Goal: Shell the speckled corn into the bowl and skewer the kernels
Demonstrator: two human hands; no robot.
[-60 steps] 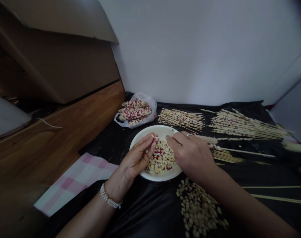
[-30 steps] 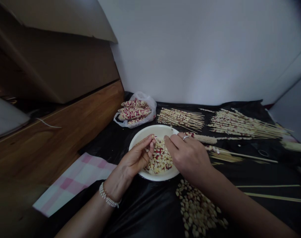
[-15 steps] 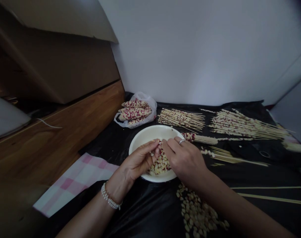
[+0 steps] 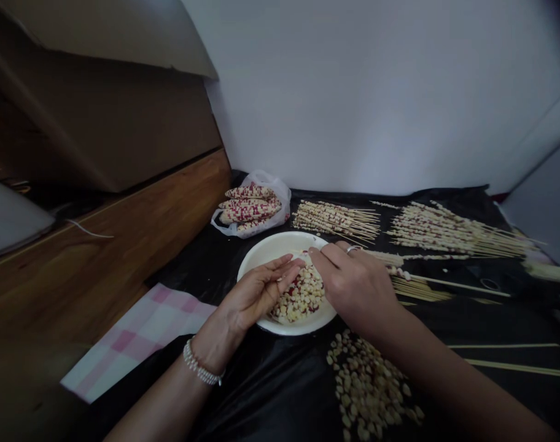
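The left hand (image 4: 256,293) reaches over the bowl (image 4: 256,258), fingers loosely extended; whether it holds anything, I cannot tell. The right hand (image 4: 353,279) is closed round a skewer (image 4: 455,283) — its middle hidden by the fist, its bare end jutting rightward. Kernels (image 4: 303,298) in the bowl are partly covered by the left fingers. The right forearm overlaps a loose kernel pile (image 4: 367,387), cut off by the bottom edge.

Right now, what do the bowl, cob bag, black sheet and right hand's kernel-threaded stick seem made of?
Bowl: plastic or enamelled metal; smooth, white, slight sheen.
Bag: thin plastic film; translucent, crumpled.
Sheet: probably plastic; black, with faintly shiny creases.
Stick: likely bamboo or wood; pale, straight, matte.
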